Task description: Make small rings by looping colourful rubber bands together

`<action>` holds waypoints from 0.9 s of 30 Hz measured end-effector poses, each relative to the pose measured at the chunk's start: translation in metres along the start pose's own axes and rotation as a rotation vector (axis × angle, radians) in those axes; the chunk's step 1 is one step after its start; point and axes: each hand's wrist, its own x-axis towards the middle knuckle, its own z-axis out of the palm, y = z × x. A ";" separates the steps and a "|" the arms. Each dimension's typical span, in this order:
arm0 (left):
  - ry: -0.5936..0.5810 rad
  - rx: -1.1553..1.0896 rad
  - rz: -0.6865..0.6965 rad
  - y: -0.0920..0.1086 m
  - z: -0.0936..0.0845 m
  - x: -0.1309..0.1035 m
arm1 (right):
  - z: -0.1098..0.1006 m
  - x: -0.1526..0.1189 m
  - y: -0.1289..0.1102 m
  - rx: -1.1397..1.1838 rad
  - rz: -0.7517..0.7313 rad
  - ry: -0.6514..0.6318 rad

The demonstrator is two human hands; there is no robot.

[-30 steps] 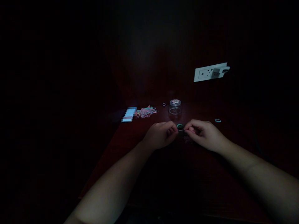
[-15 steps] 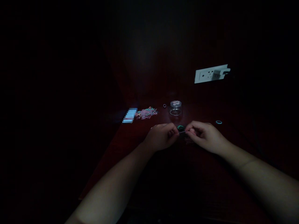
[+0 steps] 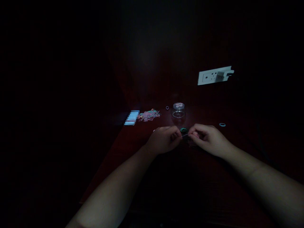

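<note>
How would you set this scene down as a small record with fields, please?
Left hand: pinches a thin pale strand
Right hand: pinches the same strand
Beyond strand: green coil
Jar: clear, upright, apparently lidded
Left of jar: heap of coloured strips, beside blurred, lit rectangle
Right of jar: light-blue ring
Upper right: white socket with plug
Lighting: dim
</note>
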 end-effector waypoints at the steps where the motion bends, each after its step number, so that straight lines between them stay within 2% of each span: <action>1: -0.001 -0.005 0.001 0.000 0.000 0.000 | 0.000 0.000 0.000 -0.005 0.001 -0.003; 12: -0.004 -0.008 0.025 -0.002 0.000 0.000 | -0.007 0.000 0.006 0.003 0.048 -0.049; 20: 0.012 -0.036 0.046 -0.005 0.000 0.000 | -0.008 0.000 0.012 0.011 0.096 -0.030; 23: 0.009 -0.042 0.039 -0.004 -0.001 0.001 | -0.015 0.000 0.016 -0.003 0.103 -0.034; 27: -0.001 -0.041 0.036 -0.007 0.000 0.000 | -0.036 0.001 0.023 -0.009 0.180 -0.030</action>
